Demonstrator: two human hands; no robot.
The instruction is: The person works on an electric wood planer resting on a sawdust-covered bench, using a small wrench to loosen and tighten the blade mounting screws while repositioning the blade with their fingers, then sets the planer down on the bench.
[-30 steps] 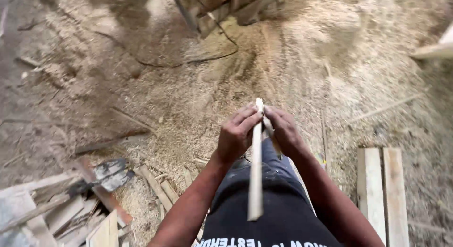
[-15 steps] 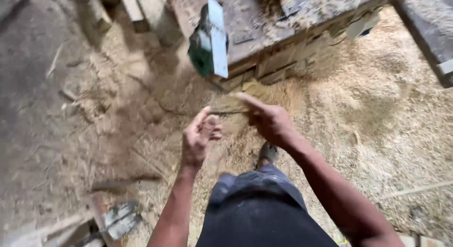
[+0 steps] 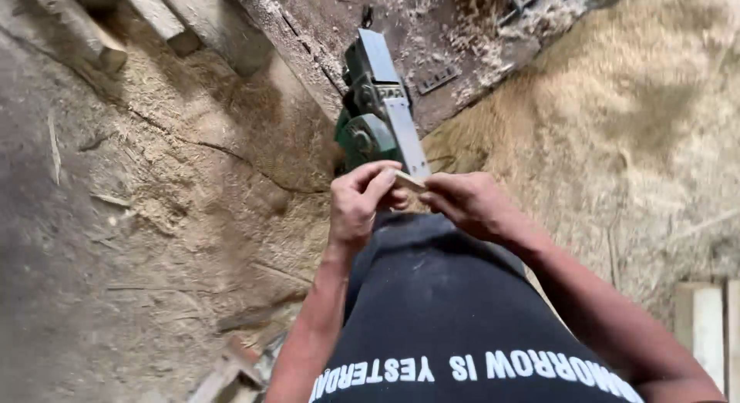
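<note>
Here the sawdust-covered floor (image 3: 617, 125) fills most of the view and slopes away on every side of the grip, with a dark, shaving-strewn wooden surface (image 3: 432, 33) lying beyond it and pale sawn planks (image 3: 705, 326) well off to the right. Just past the grip, resting against the edge of that surface, stands a green and grey electric hand planer (image 3: 378, 110). Smallest is the thin pale wooden strip (image 3: 408, 180), pinched between both hands directly in front of the body: the left hand (image 3: 361, 203) is closed on its near end with thumb and forefinger, the right hand (image 3: 470, 204) closed on it from the other side. Its long axis appears to run toward the planer, both hands about equally near.
</note>
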